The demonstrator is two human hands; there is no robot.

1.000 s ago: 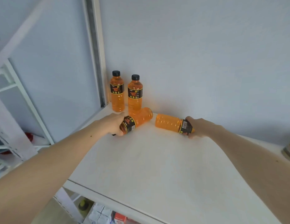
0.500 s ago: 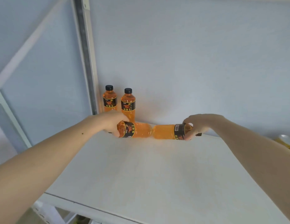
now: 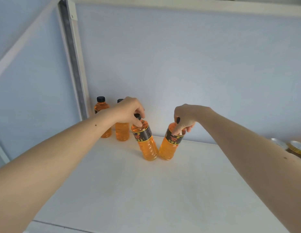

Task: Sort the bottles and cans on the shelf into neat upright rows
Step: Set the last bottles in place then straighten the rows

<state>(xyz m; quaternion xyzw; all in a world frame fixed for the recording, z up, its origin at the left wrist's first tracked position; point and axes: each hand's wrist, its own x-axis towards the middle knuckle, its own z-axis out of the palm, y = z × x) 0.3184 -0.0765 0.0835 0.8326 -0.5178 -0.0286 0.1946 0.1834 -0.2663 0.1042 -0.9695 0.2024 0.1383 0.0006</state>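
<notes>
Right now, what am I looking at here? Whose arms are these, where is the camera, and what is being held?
There is no machine here. These are a person's two bare arms, filmed by one wide-angle camera worn on the head, looking forward and down, so you see roughly what they see.

The white surface is a shelf against a pale wall. The left hand grips the top of one orange drink bottle, and the right hand grips the top of another. Both bottles are tilted, bases on the shelf and close together, tops leaning apart.

Two more orange bottles stand upright in the back corner, partly behind the left arm. At the far right edge sit some shiny round lids; what they top is not clear.
</notes>
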